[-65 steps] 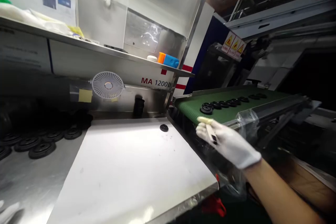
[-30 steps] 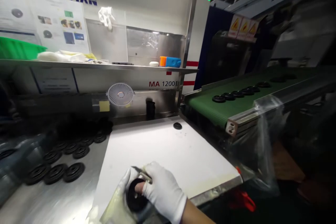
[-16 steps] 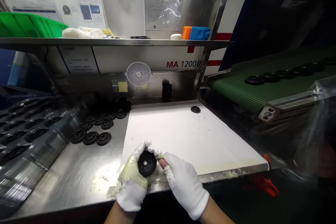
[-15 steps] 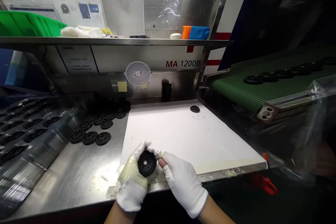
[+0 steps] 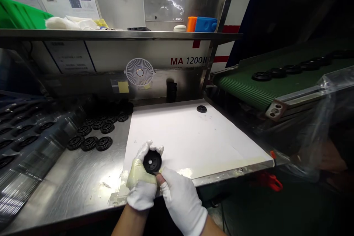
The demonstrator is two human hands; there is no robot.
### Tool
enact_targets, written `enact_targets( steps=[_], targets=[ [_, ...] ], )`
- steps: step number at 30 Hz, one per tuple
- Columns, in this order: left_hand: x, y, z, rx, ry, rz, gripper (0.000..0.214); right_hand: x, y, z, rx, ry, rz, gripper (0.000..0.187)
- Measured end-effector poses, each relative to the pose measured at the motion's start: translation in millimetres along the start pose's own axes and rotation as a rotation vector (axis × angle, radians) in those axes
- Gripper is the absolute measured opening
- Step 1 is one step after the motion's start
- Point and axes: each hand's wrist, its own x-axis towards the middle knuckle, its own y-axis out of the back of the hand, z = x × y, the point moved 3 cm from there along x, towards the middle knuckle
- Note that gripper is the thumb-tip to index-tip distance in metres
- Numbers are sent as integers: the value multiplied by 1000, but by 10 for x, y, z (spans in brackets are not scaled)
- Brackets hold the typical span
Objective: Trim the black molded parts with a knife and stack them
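My left hand (image 5: 141, 179), in a white glove with a yellowish palm, is closed around a round black ribbed wheel (image 5: 152, 161) with a small hole at its centre. The wheel's open face is tilted up toward me, above the front edge of the work surface. My gloved right hand (image 5: 181, 197) is closed at the wheel's lower rim, its bare thumb tip pressed against the fingers. Whatever small thing may sit in that pinch is too hidden to name. A similar wheel (image 5: 201, 108) lies far back on the white sheet (image 5: 177, 129).
Several black wheels (image 5: 104, 143) lie on the metal table at left, beside clear plastic trays (image 5: 41, 155) of more wheels. A green conveyor (image 5: 243, 84) carrying wheels runs at right. Behind are a small fan (image 5: 139, 72) and a metal shelf (image 5: 155, 35). Red-handled pliers or scissors (image 5: 272, 181) hang at the front.
My right hand has moved from the wheel's right side down to its lower rim. The left hand has turned the wheel slightly. The whole view has shifted a little.
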Motion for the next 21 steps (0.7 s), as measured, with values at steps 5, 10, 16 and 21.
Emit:
enact_targets(
  steps=[5,10,16,21],
  targets=[
    [55,32,2,3,73,-7,15,60,54,47,-2,-65,51,32],
    [112,50,-43,-45,36,-25,16,7,-20,-18,-23,-61,62,30],
    [64,69,10,40,226,-95,38,11,-5,-16,-33,0,65,30],
    [56,74,66,-22,318,-79,27,67,69,81,-37,-31,53,25]
  ],
)
